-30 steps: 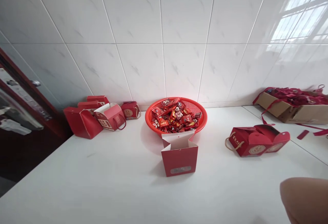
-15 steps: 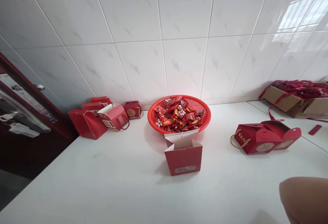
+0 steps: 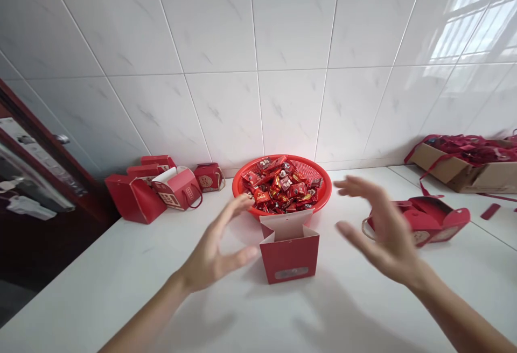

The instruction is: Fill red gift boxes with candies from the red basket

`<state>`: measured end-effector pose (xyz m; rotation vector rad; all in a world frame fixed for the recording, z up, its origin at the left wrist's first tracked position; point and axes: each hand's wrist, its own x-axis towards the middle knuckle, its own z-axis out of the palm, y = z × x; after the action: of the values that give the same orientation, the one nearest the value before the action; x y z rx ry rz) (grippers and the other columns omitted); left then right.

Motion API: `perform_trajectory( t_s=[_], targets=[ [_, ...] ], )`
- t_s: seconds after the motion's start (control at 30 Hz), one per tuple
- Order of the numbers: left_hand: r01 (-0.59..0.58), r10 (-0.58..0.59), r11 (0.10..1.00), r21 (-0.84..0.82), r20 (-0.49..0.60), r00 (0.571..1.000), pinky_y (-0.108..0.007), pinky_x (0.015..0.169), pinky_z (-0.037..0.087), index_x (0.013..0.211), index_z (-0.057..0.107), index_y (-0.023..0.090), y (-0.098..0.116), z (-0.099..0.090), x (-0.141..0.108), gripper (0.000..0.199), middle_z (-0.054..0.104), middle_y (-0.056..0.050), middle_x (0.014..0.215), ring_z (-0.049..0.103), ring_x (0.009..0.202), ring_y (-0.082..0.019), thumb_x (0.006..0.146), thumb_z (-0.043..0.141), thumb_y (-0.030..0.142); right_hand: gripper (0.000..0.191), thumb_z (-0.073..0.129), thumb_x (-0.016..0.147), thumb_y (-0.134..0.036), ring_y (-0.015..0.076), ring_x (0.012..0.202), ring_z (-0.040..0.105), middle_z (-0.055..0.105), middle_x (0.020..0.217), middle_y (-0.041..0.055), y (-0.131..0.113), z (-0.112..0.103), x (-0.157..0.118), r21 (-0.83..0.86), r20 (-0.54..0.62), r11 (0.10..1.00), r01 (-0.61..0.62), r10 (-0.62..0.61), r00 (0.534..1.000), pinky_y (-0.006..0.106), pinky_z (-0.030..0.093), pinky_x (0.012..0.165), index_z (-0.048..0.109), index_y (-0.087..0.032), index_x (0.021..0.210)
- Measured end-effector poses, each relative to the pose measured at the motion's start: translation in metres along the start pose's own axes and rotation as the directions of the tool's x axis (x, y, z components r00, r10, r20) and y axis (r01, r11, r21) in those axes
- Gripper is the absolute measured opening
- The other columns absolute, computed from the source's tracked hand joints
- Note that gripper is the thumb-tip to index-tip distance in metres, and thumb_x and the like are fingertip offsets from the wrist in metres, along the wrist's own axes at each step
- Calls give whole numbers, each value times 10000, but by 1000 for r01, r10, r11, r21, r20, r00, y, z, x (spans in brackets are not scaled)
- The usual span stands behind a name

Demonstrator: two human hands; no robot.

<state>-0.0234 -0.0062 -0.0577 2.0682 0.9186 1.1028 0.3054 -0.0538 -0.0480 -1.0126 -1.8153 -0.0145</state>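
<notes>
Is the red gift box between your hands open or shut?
Open: the red gift box has its white-lined top flaps spread apart, leaving the mouth uncovered.

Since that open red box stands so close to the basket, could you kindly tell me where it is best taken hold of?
Probably by the side walls of the red box, low down, with the left hand and right hand coming in from either side. It stands upright and open-topped, and the basket sits right behind it.
</notes>
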Motion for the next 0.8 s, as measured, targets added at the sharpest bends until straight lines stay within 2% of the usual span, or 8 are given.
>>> perform_trajectory(
  t_s=[0.07,0.13,0.17,0.33,0.47,0.6,0.7,0.8],
  targets=[
    [83,-83,997,4,102,991,-489,1159,475,1561,422,276,-7,16,-1,856,572,-135,1516,538,1408,-348,821,813,457,704,693,958,-430,309,1239,648,623,1432,142,6,15,-7,66,127,997,-36,28,991,482,582,1006,374,-299,1572],
    [110,-109,994,-3,111,988,-461,1129,510,1550,443,266,-11,29,1,795,591,-131,1503,572,1379,-334,857,772,472,701,690,960,-424,302,1232,663,623,1446,134,14,31,-14,137,224,986,-96,64,972,471,591,1000,369,-308,1573],
    [105,-104,994,-1,104,989,-443,1118,521,1537,461,260,-11,34,2,736,605,-125,1490,591,1360,-318,888,738,468,647,682,968,-407,290,1212,674,648,1415,124,18,38,-17,166,227,978,-123,83,970,455,596,992,410,-306,1547],
    [-8,4,997,82,43,999,-370,1065,562,1440,567,231,-14,49,10,484,727,-96,1320,683,1233,-247,978,630,363,278,668,980,-309,226,1003,737,765,1149,71,27,57,-24,260,106,954,-150,126,986,358,627,885,658,-269,1255],
    [-191,190,973,126,20,982,-316,990,591,1327,650,241,-19,57,14,333,767,-70,1215,727,1124,-205,999,600,237,76,645,981,-247,200,814,721,759,924,46,23,62,-26,282,21,951,-125,124,992,319,629,738,689,-239,1043],
    [-384,387,916,119,3,922,-245,849,605,1261,693,260,-23,60,18,325,768,-38,1049,736,959,-155,989,589,116,223,600,983,-149,195,793,699,747,941,53,20,67,-29,212,-73,977,-6,22,997,326,617,706,668,-249,1171],
    [-454,458,881,135,3,889,-224,791,602,1241,726,279,-28,59,18,343,754,-40,1025,730,915,-146,987,589,95,411,528,988,-73,199,828,688,730,978,63,21,70,-32,122,-86,983,137,-128,988,328,600,691,664,-304,1300],
    [-484,493,859,170,-12,870,-213,753,599,1228,749,291,-32,58,18,359,750,-45,1037,731,899,-141,984,587,85,494,525,988,-79,206,848,674,709,1032,82,24,71,-35,70,-73,971,227,-222,972,345,588,693,634,-342,1393]
  ],
)
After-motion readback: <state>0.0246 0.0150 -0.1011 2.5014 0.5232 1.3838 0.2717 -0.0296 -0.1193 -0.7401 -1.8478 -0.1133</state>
